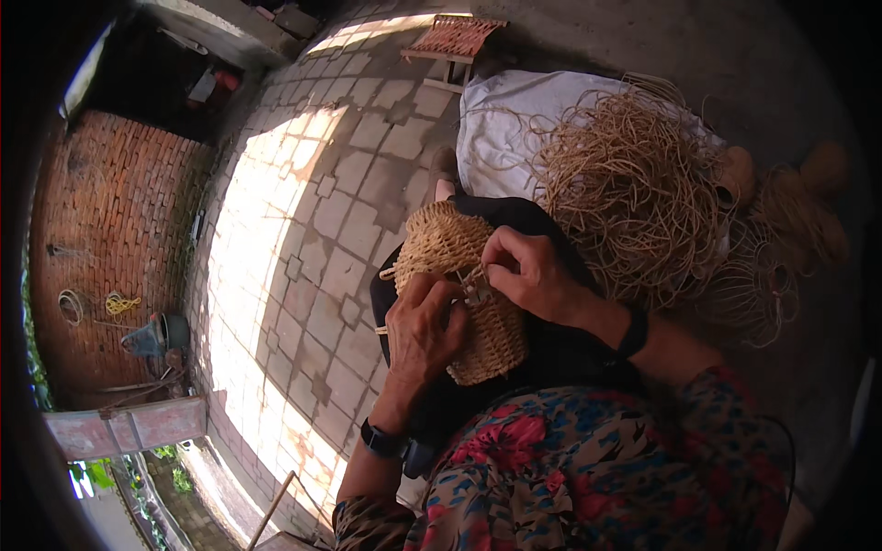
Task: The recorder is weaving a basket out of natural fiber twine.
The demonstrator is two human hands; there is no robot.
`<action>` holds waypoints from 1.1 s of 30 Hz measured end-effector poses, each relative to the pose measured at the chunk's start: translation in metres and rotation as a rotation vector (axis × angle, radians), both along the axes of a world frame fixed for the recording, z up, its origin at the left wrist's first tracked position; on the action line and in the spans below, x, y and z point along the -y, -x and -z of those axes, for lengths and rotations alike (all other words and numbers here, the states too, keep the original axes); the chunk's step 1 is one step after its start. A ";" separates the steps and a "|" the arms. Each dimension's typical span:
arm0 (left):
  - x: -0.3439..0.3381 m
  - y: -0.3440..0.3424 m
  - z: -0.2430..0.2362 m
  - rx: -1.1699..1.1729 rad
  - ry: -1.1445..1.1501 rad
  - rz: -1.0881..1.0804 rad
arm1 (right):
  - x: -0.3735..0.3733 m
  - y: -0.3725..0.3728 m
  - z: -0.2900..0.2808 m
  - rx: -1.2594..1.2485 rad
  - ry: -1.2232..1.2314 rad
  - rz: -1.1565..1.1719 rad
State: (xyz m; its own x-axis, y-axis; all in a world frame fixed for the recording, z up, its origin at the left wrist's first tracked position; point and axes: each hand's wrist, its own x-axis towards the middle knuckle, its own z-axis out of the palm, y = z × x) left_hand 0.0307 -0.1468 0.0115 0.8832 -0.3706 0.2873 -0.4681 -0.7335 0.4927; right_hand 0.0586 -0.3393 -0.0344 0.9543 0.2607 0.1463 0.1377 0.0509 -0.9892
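A woven tan piece of basketwork rests on my lap over dark trousers, with short rod ends sticking out at its left side. My left hand grips its left side, fingers curled over the weave. At its upper right my right hand is closed in a pinch on a pale strand at a gap in the weave. My fingertips partly hide that strand.
A white sack bears a tangled heap of tan cord. Right of it lie cord coils and a wire frame. A low woven stool stands ahead on paving. A brick wall is at left, near a bucket.
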 end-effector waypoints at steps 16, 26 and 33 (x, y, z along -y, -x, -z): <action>-0.002 -0.008 -0.039 -0.037 -0.398 0.103 | 0.001 0.007 0.007 -0.427 -0.403 -0.066; -0.054 0.008 -0.012 -0.877 0.764 0.125 | 0.007 0.005 0.011 -0.345 -0.453 -0.200; -0.050 0.010 -0.013 -0.354 0.232 -0.077 | -0.002 0.006 0.003 -0.182 -0.235 -0.184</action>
